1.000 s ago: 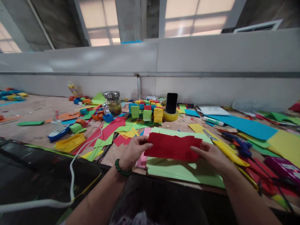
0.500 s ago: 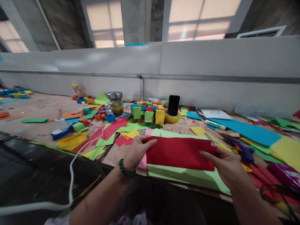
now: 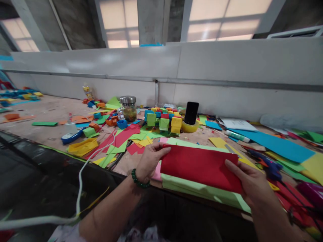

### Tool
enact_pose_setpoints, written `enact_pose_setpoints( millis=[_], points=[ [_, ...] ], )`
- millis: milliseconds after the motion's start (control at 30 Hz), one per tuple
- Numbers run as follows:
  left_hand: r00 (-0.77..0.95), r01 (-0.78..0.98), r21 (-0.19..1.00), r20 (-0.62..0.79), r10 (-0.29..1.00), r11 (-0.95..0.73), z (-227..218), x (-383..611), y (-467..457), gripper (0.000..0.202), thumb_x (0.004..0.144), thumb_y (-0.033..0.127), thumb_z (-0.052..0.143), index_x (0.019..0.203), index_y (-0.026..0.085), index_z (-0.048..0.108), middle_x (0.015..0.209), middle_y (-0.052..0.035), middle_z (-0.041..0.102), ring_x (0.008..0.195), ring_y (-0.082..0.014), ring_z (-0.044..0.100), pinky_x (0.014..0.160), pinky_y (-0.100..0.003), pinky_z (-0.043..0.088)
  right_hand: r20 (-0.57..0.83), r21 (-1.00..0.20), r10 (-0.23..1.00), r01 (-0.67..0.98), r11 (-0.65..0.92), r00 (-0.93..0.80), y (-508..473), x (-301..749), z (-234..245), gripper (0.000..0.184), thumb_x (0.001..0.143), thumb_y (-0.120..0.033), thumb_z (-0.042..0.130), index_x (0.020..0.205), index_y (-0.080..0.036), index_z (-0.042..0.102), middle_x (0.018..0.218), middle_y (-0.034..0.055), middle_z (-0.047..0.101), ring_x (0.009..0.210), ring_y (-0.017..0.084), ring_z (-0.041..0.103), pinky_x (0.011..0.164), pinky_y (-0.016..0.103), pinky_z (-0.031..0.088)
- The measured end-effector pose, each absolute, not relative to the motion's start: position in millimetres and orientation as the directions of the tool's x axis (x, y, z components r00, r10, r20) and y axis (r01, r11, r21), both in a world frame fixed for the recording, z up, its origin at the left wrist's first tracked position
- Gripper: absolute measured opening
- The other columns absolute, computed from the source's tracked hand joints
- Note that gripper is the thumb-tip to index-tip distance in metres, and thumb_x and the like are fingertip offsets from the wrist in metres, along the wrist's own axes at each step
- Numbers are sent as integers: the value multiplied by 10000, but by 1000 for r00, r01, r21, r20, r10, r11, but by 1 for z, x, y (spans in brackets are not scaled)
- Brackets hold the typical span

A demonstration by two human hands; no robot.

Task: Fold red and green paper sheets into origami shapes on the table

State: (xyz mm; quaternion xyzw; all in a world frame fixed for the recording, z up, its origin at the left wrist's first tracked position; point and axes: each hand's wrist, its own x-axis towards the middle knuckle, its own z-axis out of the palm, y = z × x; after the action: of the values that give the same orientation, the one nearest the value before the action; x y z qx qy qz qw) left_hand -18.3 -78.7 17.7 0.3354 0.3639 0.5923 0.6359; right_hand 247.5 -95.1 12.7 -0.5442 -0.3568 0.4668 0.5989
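Red sheet [image 3: 202, 166] is lying long axis left-right between both hands, left hand [image 3: 148, 161] and right hand [image 3: 252, 183] each pinching an end above the bench [image 3: 50, 111].

Workbench [image 3: 50, 111]; paper scraps [image 3: 118, 139], jar [image 3: 129, 108], cubes [image 3: 164, 121].

Beyond the fingers, a phone [image 3: 191, 113] stands upright in a yellow tape roll [image 3: 189, 126], with coloured paper cubes [image 3: 163, 120] just left of it and a metal-lidded jar [image 3: 129, 108] further left. Right of the fingers lies a blue glue gun [image 3: 265, 163].
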Motion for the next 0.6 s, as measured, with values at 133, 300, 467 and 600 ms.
enact_pose_setpoints(
  millis=[133, 300, 467, 600],
  points=[
    [47, -534, 840, -86, 995, 97, 19, -18, -80, 351, 494, 337, 906, 703, 122, 723, 645, -3, 686, 560, -80, 593, 569, -186, 471, -160, -972, 924, -219, -86, 347, -94, 249, 8, 325, 491, -308, 892, 751, -221, 718, 676, -3, 741, 526, 189, 687, 492, 250, 601],
    [75, -545, 829, -96, 993, 121, 20, -19, -82, 315, 533, 329, 893, 717, 129, 734, 676, -9, 706, 582, -91, 618, 573, -185, 483, -87, -991, 941, -125, -48, 328, -94, 250, 7, 315, 513, -363, 889, 736, -220, 719, 674, 11, 737, 533, 205, 680, 480, 290, 582],
    [47, -537, 831, -140, 989, 143, 17, -23, -85, 331, 522, 304, 901, 755, 134, 739, 675, -17, 723, 620, -119, 658, 617, -201, 530, -86, -977, 952, -211, -24, 293, -99, 242, 16, 336, 490, -371, 905, 715, -199, 725, 680, 11, 730, 576, 176, 673, 528, 263, 553],
    [31, -525, 836, -167, 985, 158, 14, -25, -85, 369, 509, 306, 909, 786, 128, 742, 708, -27, 736, 655, -124, 674, 634, -191, 548, -54, -974, 958, -225, 11, 281, -99, 242, 15, 326, 509, -394, 898, 720, -204, 737, 679, 3, 723, 596, 155, 656, 547, 241, 528]
  ],
)
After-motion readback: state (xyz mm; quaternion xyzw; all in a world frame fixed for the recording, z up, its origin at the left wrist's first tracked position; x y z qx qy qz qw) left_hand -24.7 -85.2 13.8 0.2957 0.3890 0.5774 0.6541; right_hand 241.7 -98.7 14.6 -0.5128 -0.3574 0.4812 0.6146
